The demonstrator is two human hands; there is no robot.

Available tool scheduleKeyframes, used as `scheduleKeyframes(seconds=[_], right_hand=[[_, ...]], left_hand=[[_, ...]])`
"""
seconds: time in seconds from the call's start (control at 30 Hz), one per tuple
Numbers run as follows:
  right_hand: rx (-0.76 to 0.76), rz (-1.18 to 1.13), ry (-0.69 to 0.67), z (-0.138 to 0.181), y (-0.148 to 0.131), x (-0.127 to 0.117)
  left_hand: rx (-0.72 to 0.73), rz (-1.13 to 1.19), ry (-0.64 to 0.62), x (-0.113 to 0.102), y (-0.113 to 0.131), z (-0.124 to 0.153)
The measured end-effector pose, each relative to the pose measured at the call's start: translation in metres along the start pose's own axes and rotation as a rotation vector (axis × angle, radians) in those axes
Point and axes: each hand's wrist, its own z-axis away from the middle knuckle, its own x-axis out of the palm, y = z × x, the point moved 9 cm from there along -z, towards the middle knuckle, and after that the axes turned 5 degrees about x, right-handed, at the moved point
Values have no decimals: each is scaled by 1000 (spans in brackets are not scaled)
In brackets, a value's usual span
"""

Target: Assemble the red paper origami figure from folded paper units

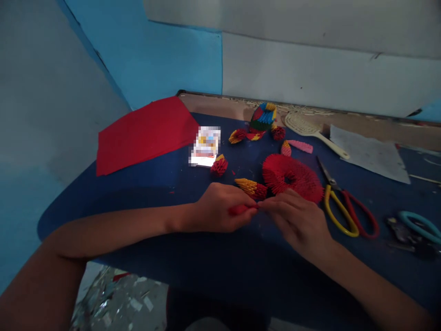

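Between my two hands, over the dark blue table [144, 188], is a small piece of red paper [238, 210]. My left hand [220, 207] is closed around most of it. With its fingertips together, my right hand [298, 220] pinches the piece's right end. Just beyond my hands lies a yellow and red cone [246, 185] of folded paper. A round red folded-paper piece [292, 177] with a hole in its middle sits behind my right hand. Farther left rests a small red and yellow folded-paper piece [219, 166].
Red paper sheets [144, 135] lie at the back left beside a lit, blurred phone [206, 146]. Scissors [336, 195], blue-handled pliers [416, 230], a hairbrush [312, 128] and a pale sheet [370, 154] lie right. A multicoloured folded-paper model [263, 117] stands at the back.
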Motion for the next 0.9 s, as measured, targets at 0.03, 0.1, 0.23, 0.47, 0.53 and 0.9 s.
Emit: scheduleKeyframes(seconds=[0.03, 0.1, 0.23, 0.47, 0.53, 0.9], right_hand=[[15, 5, 1, 1, 2, 1], [71, 31, 35, 2, 9, 1], [160, 93, 160, 8, 19, -5], [100, 86, 132, 10, 8, 0], [126, 56, 111, 10, 11, 3], [278, -263, 14, 10, 21, 19]], left_hand=[[25, -21, -16, 1, 0, 0], [21, -49, -44, 4, -3, 0], [-81, -90, 26, -3, -13, -1], [-240, -20, 15, -2, -25, 1], [-255, 9, 7, -1, -26, 2], [-213, 202, -64, 9, -23, 3]])
